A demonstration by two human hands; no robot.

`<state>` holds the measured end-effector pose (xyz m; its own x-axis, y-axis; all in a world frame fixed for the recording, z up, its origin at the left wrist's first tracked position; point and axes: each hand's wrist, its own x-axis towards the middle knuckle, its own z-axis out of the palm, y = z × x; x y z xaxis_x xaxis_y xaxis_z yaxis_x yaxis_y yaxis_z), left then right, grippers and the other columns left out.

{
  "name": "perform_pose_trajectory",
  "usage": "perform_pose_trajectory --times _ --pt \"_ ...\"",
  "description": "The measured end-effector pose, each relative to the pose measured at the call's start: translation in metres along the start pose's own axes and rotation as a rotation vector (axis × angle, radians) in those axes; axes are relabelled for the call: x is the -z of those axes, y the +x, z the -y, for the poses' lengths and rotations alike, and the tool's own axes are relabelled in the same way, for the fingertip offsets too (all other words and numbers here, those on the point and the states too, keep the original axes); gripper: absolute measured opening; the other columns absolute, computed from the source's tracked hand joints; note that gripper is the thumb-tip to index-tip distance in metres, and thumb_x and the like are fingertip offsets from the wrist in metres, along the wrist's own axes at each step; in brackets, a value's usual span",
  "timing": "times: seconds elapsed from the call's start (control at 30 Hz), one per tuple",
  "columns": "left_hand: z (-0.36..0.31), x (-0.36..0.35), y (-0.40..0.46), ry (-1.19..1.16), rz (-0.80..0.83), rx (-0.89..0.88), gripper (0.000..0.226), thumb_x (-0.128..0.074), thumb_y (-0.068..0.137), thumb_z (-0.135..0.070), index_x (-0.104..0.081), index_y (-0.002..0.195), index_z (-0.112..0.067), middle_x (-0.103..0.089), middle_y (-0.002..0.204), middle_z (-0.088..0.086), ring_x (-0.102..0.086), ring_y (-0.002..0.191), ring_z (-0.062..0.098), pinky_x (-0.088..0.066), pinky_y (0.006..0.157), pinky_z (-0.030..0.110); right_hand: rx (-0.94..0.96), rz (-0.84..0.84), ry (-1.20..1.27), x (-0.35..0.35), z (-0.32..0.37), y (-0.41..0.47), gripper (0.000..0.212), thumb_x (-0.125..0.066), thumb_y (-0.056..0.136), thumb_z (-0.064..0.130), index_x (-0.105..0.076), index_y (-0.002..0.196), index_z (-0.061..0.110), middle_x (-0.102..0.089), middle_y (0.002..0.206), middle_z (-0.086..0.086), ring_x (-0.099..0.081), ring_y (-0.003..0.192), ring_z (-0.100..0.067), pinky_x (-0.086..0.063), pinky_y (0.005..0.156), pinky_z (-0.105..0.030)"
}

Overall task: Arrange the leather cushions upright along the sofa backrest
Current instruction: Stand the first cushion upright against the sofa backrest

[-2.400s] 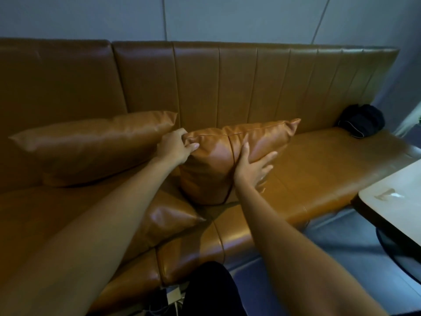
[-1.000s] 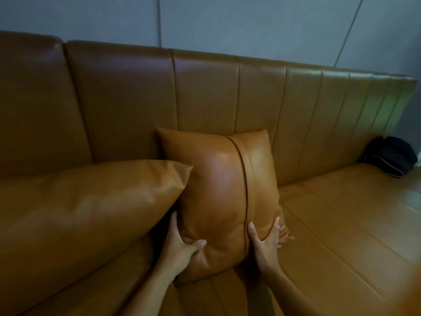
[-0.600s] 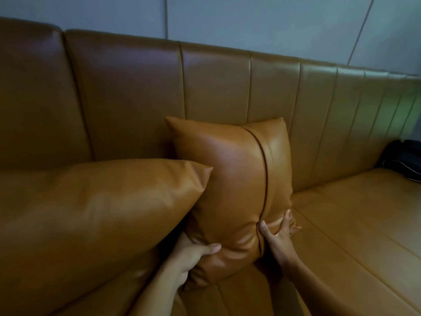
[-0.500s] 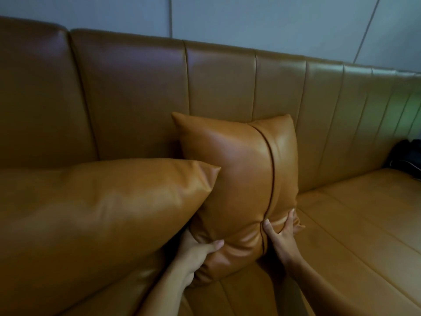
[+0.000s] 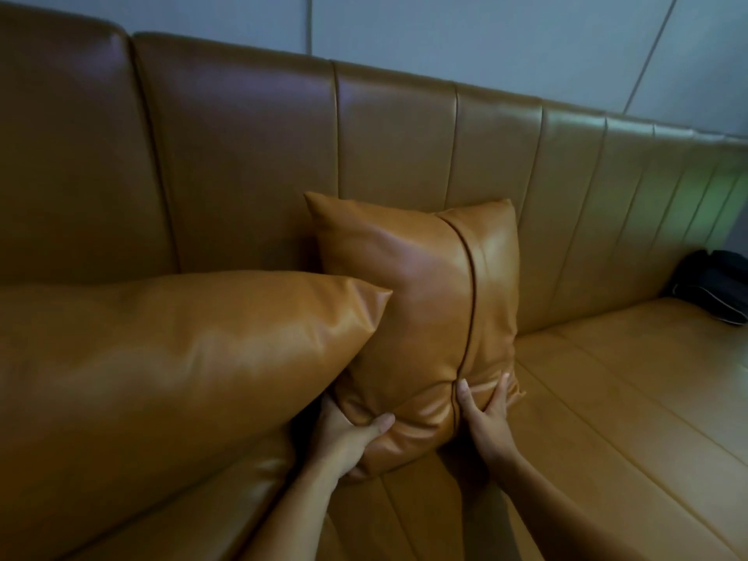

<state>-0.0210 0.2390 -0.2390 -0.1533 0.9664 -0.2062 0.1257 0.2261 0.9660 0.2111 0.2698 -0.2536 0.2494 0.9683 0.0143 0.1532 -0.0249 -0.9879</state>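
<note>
A tan leather cushion (image 5: 425,301) with a dark vertical seam stands upright against the sofa backrest (image 5: 392,139). My left hand (image 5: 348,439) grips its lower left corner, thumb pressed into the front. My right hand (image 5: 485,419) clasps its lower right edge, fingers spread on the leather. A larger tan cushion (image 5: 170,358) lies slanted to the left, its corner overlapping the upright cushion's left side and hiding part of my left hand.
The brown sofa seat (image 5: 607,398) stretches bare to the right. A black bag (image 5: 716,285) sits in the far right corner of the seat. A grey panelled wall (image 5: 485,42) rises behind the backrest.
The cushion went from tilted with hands at its top to standing upright against the backrest. Both hands now hold its bottom corners. In the last half second almost nothing moved.
</note>
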Motion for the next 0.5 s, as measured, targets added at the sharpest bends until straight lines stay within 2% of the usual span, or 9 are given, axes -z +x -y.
perform_pose_trajectory --times 0.07,0.1,0.17,0.23,0.3,0.37,0.5 --pt "-0.002 0.003 -0.004 0.12 0.072 0.065 0.173 -0.095 0.021 -0.061 0.005 0.158 -0.025 -0.014 0.165 0.004 -0.027 0.147 0.033 -0.042 0.107 0.055 -0.038 0.004 0.034 0.0 0.0 -0.009 0.132 -0.073 0.07 0.075 0.011 0.161 0.029 -0.005 0.171 -0.001 -0.014 0.154 -0.022 -0.021 0.123 -0.042" --pt "-0.001 0.004 -0.005 0.205 0.085 0.094 0.175 -0.096 0.021 -0.059 0.008 0.158 -0.024 -0.008 0.166 0.005 -0.022 0.148 0.033 -0.039 0.11 0.053 -0.044 0.017 0.036 -0.001 0.0 -0.013 0.134 -0.076 0.068 0.074 0.011 0.161 0.03 -0.005 0.171 -0.001 -0.015 0.154 -0.023 -0.022 0.123 -0.044" --pt "0.001 0.004 -0.007 0.39 0.071 0.118 0.162 -0.099 0.036 -0.048 0.003 0.158 -0.016 -0.012 0.165 0.011 -0.02 0.149 0.032 -0.033 0.115 0.044 -0.044 0.033 -0.019 -0.003 -0.003 -0.023 0.145 -0.078 0.056 0.075 0.013 0.16 0.03 -0.005 0.17 -0.002 -0.014 0.154 -0.024 -0.021 0.124 -0.045" --pt "0.004 0.003 -0.008 0.456 -0.004 0.092 0.147 -0.1 0.038 -0.041 -0.017 0.156 -0.011 -0.035 0.156 0.012 -0.039 0.14 0.03 -0.044 0.107 0.04 -0.008 0.042 -0.101 -0.006 -0.009 -0.032 0.152 -0.082 0.052 0.073 0.016 0.159 0.029 -0.005 0.171 -0.003 -0.015 0.155 -0.024 -0.022 0.123 -0.045" --pt "0.005 -0.001 -0.009 0.505 -0.08 0.06 0.128 -0.1 0.043 -0.036 -0.033 0.148 -0.007 -0.052 0.143 0.012 -0.053 0.128 0.029 -0.049 0.1 0.035 0.011 0.059 -0.166 -0.005 -0.015 -0.036 0.152 -0.09 0.058 0.062 0.021 0.157 0.031 -0.007 0.171 -0.004 -0.016 0.154 -0.024 -0.025 0.122 -0.045" --pt "0.003 -0.004 -0.009 0.537 -0.141 0.048 0.115 -0.098 0.052 -0.032 -0.037 0.145 -0.006 -0.055 0.14 0.014 -0.055 0.126 0.029 -0.047 0.1 0.034 0.025 0.1 -0.228 -0.005 -0.018 -0.036 0.154 -0.092 0.058 0.056 0.028 0.153 0.036 -0.008 0.17 -0.003 -0.017 0.154 -0.024 -0.027 0.122 -0.044" --pt "0.003 -0.005 -0.006 0.562 -0.234 -0.005 0.114 -0.094 0.059 -0.032 -0.031 0.148 -0.003 -0.05 0.145 0.018 -0.05 0.132 0.031 -0.042 0.107 0.037 0.092 0.115 -0.299 -0.012 -0.02 -0.039 0.157 -0.084 0.041 0.077 0.035 0.139 0.049 -0.002 0.171 0.001 -0.014 0.155 -0.02 -0.026 0.122 -0.042"
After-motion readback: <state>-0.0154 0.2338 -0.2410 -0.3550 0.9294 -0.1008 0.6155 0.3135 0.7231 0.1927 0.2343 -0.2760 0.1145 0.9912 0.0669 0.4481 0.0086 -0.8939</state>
